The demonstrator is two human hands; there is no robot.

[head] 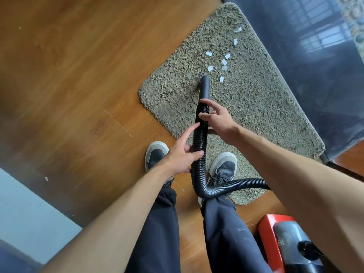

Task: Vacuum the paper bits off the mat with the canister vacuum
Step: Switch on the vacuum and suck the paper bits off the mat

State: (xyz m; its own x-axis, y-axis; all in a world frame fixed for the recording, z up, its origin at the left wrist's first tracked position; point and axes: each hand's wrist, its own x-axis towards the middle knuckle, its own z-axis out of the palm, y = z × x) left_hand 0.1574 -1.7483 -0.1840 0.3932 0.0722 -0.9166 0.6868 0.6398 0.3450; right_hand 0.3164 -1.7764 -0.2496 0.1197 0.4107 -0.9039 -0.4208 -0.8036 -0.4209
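My left hand (180,156) grips the black ribbed hose (199,146) low down, thumb laid across the front of it, the curled fingers behind, and the index finger stretched out straight along the hose's left side. My right hand (217,120) holds the same hose higher up, loosely: the thumb and one fingertip pinch the ribs while the other fingers spread open above the mat. From between my hands the hose runs forward into a smooth black nozzle (204,85), whose tip presses into the pile of the shaggy beige mat (256,99) near the middle of its near-left part. Just beyond the tip and a little to the right lie the white paper bits (222,65), scattered in a loose trail that climbs toward the mat's far right edge; the closest bit sits just right of the nozzle, apart from it. Below my left hand the hose bends down past my knees and curves off to the right, across the mat's near corner. My right shoe (223,167) stands on that near corner, my left shoe (156,154) on the wooden floor (69,85) beside the mat's edge. The red and grey canister vacuum (285,243) sits on the floor at my right, near the bottom right corner of view.
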